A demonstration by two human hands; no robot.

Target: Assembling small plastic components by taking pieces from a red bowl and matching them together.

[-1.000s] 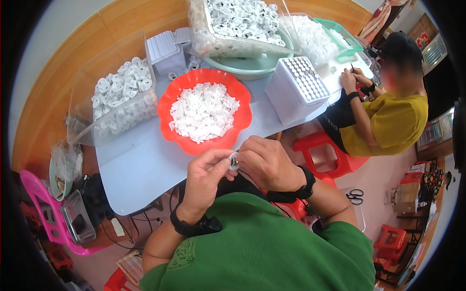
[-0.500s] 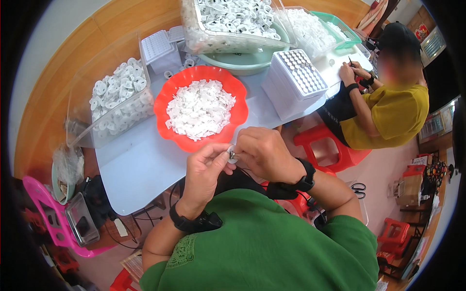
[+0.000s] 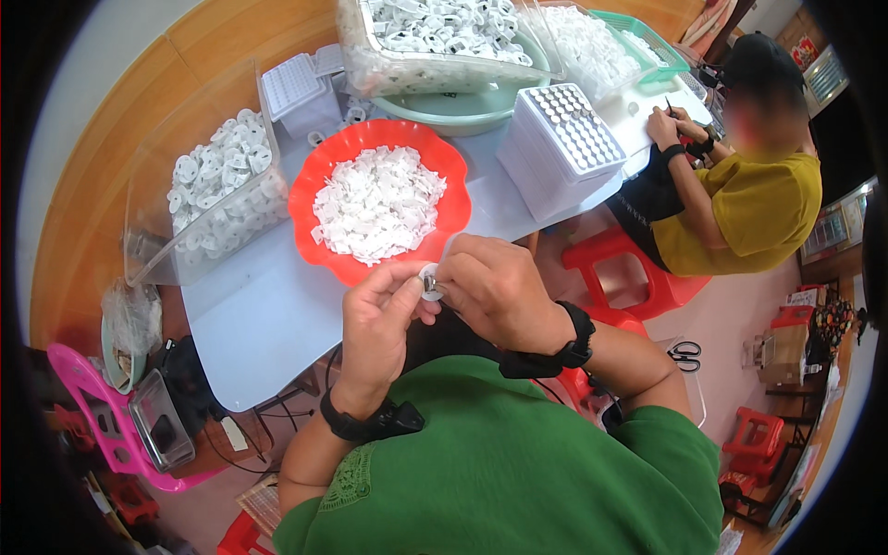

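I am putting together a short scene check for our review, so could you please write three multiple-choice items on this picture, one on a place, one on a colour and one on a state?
1. Where does the red bowl of small white pieces stand?
A. On the floor
B. On the pale table, beyond the hands
C. On the red stool

2. What colour is the co-worker's shirt?
A. Yellow
B. Blue
C. White

3. How is the small white part held?
A. Lying loose on the table
B. By the right hand alone
C. Pinched between the left hand and the right hand

Answers:
1 B, the bowl rests on the tabletop ahead of both hands.
2 A, the seated person's shirt is yellow.
3 C, fingers of both hands meet on the part.
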